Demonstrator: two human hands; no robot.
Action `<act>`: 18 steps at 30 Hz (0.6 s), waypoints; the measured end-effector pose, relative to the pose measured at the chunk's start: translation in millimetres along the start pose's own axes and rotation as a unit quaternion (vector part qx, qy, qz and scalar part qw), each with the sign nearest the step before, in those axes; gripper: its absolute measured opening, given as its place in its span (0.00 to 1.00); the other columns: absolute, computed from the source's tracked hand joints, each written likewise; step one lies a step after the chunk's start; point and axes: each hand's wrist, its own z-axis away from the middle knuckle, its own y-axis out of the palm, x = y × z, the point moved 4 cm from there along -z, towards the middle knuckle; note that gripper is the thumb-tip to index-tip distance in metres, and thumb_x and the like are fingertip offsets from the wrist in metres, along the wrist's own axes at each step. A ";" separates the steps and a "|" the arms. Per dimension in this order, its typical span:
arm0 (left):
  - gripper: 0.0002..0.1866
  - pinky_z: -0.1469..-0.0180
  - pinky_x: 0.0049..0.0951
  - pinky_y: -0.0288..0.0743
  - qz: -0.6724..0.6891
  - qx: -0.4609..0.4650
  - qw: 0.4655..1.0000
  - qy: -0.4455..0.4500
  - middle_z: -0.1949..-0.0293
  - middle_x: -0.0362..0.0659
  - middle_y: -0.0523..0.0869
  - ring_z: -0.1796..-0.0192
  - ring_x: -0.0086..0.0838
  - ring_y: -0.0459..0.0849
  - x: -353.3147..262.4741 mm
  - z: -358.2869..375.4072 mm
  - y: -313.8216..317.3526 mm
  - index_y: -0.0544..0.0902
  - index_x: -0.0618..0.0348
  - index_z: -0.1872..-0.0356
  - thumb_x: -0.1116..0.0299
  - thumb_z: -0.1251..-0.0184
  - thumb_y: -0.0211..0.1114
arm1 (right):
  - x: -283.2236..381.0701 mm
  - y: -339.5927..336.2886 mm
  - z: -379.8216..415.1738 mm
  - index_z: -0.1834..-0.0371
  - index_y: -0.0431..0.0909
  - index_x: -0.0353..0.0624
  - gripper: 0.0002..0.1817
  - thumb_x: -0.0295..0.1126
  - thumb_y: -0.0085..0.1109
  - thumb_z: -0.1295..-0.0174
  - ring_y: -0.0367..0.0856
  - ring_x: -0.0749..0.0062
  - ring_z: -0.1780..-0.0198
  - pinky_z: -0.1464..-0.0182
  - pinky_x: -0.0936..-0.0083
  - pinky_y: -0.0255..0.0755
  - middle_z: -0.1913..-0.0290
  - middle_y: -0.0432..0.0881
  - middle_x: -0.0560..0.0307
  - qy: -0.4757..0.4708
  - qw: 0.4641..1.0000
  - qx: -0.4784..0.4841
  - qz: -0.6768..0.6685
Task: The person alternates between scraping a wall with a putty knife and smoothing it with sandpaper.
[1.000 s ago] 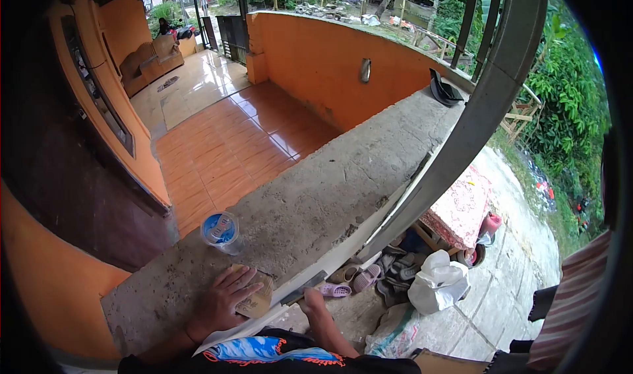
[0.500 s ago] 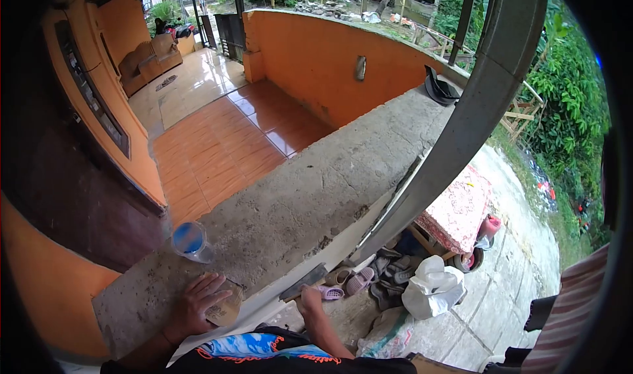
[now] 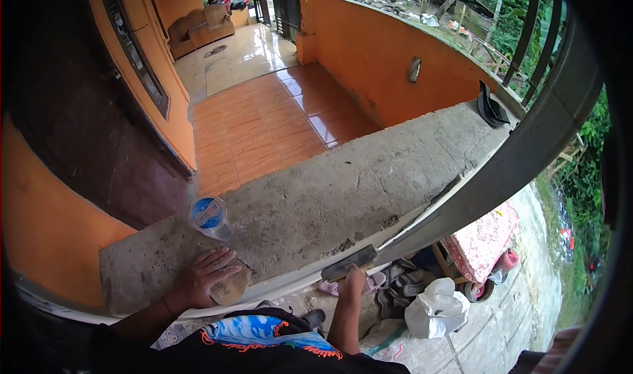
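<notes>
The right hand (image 3: 356, 283) grips the blade (image 3: 343, 264), now farther from the left hand (image 3: 204, 281). Work seems to be moving along the wall (image 3: 316, 206). The hands are apart, the left flat on the card (image 3: 232, 288).

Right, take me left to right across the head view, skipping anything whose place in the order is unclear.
Clear plastic cup → flat gray tool → white plastic bag → black visor-like item.
</notes>
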 end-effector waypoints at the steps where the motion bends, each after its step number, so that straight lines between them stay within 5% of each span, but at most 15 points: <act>1: 0.38 0.31 0.41 0.52 -0.008 0.006 1.000 0.003 0.35 0.49 0.66 0.32 0.40 0.62 -0.9 0.6 -0.4 0.73 0.51 0.42 0.48 0.58 0.69 | 2.5 -6.6 -18.9 0.57 0.68 0.34 0.12 0.22 0.43 0.44 0.77 0.59 0.61 0.57 0.60 0.75 0.59 0.74 0.50 0.020 1.000 -0.007 0.011; 6: 0.38 0.31 0.39 0.52 -0.014 0.012 1.000 0.001 0.34 0.47 0.65 0.31 0.38 0.61 -3.7 -1.0 -4.4 0.71 0.49 0.40 0.50 0.56 0.69 | -10.3 -41.7 -92.9 0.52 0.69 0.33 0.16 0.25 0.43 0.44 0.78 0.58 0.58 0.56 0.59 0.75 0.56 0.75 0.47 0.119 0.992 0.030 -0.039; 9: 0.37 0.30 0.39 0.52 -0.012 0.012 1.000 -0.005 0.34 0.46 0.65 0.31 0.38 0.60 -4.1 0.3 -5.5 0.71 0.49 0.40 0.50 0.55 0.69 | -5.2 -18.5 -92.1 0.50 0.69 0.31 0.18 0.27 0.40 0.43 0.78 0.55 0.57 0.53 0.57 0.74 0.55 0.76 0.45 0.065 0.997 0.010 -0.045; 12: 0.37 0.30 0.39 0.51 -0.014 0.008 1.000 -0.005 0.34 0.46 0.64 0.31 0.38 0.60 -3.5 0.2 -7.6 0.71 0.50 0.40 0.51 0.55 0.69 | 44.2 26.8 10.1 0.52 0.70 0.28 0.19 0.30 0.43 0.42 0.77 0.53 0.55 0.47 0.59 0.69 0.56 0.77 0.43 -0.046 0.994 -0.051 0.086; 15: 0.37 0.30 0.39 0.51 -0.007 0.004 1.000 0.001 0.33 0.46 0.64 0.30 0.37 0.59 -2.1 1.3 -6.3 0.71 0.50 0.40 0.52 0.55 0.70 | 41.8 10.3 -4.6 0.46 0.68 0.28 0.22 0.31 0.48 0.42 0.76 0.52 0.52 0.46 0.64 0.69 0.52 0.77 0.41 -0.129 0.950 -0.056 0.279; 18: 0.38 0.29 0.38 0.51 0.006 -0.010 1.000 0.005 0.33 0.46 0.64 0.30 0.36 0.59 -0.7 4.8 -6.8 0.71 0.50 0.39 0.53 0.55 0.71 | 40.0 7.2 -11.8 0.45 0.68 0.28 0.23 0.31 0.48 0.42 0.76 0.52 0.52 0.46 0.64 0.69 0.51 0.77 0.40 -0.187 0.934 -0.054 0.299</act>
